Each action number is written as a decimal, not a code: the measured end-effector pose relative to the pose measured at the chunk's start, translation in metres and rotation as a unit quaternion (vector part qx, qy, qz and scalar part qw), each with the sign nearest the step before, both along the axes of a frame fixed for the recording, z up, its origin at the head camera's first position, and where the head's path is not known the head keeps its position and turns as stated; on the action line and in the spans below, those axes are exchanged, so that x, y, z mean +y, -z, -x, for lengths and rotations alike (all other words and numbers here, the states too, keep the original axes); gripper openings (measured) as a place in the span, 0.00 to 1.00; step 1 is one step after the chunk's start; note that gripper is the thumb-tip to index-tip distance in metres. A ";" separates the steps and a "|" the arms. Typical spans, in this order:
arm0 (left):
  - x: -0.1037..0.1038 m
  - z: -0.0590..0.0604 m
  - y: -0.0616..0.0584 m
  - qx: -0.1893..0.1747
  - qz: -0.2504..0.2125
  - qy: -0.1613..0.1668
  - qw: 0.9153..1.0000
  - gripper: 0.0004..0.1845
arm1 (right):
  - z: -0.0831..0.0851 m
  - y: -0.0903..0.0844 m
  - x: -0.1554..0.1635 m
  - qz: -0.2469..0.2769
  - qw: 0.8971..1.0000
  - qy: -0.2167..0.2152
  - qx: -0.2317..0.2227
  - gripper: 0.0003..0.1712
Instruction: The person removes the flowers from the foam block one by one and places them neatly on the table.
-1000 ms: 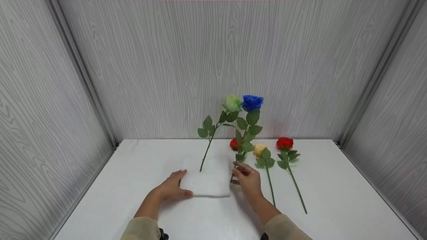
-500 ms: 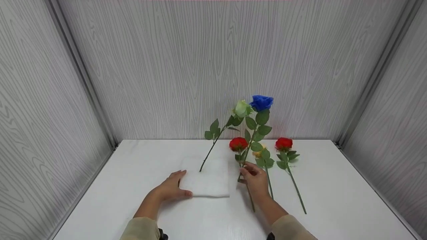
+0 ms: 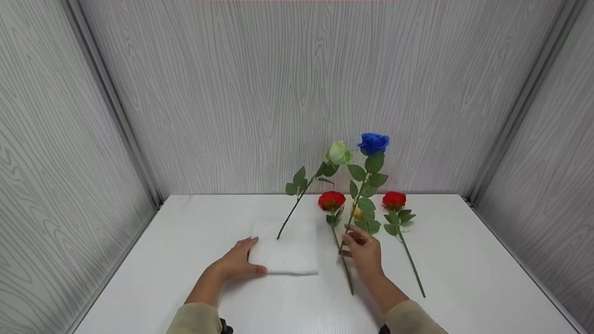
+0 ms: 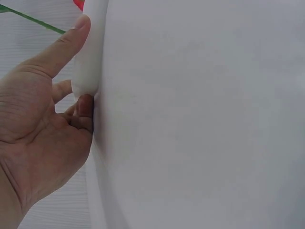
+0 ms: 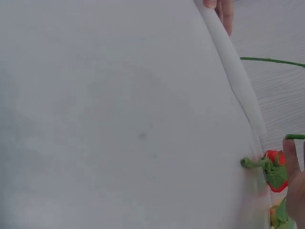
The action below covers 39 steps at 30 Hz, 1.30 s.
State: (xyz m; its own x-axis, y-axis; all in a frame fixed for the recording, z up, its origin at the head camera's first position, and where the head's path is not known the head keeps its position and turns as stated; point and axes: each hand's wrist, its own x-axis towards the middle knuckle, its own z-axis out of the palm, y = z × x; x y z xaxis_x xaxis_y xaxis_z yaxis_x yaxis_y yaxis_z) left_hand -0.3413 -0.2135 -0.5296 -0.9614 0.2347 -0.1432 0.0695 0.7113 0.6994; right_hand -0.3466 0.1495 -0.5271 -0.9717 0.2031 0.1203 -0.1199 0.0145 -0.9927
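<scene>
The blue rose [image 3: 374, 143] stands upright just right of the white foam block [image 3: 286, 253], its stem pinched near the bottom by the right hand [image 3: 363, 253], whose fingers curl round it above the white table [image 3: 464, 278]. The left hand [image 3: 236, 264] rests against the block's left edge, thumb along the near side and fingers laid loosely on top; the left wrist view shows the thumb [image 4: 62, 47] and a fingertip pressed to the foam.

A pale green rose [image 3: 338, 153] is stuck in the block and leans to the right, so its bloom sits close beside the blue one. Lying flat on the table to the right are two red roses, one [image 3: 331, 200] just left of the held stem, its own stem running under the right hand, and one [image 3: 394, 200] further right. A yellow rose [image 3: 356, 212] lies between them, mostly hidden behind the blue rose's leaves.

Count: five roses in all, one blue, one green, one yellow, two red; one foam block
</scene>
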 end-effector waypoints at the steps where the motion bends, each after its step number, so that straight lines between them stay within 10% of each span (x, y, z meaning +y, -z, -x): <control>1: 0.000 0.000 0.000 0.001 0.001 0.000 1.000 0.61 | 0.000 0.000 0.002 -0.005 1.000 0.002 -0.001 0.18; 39: 0.000 0.002 -0.002 -0.010 -0.001 -0.004 1.000 0.62 | 0.001 -0.005 0.073 -0.041 0.997 -0.030 -0.055 0.34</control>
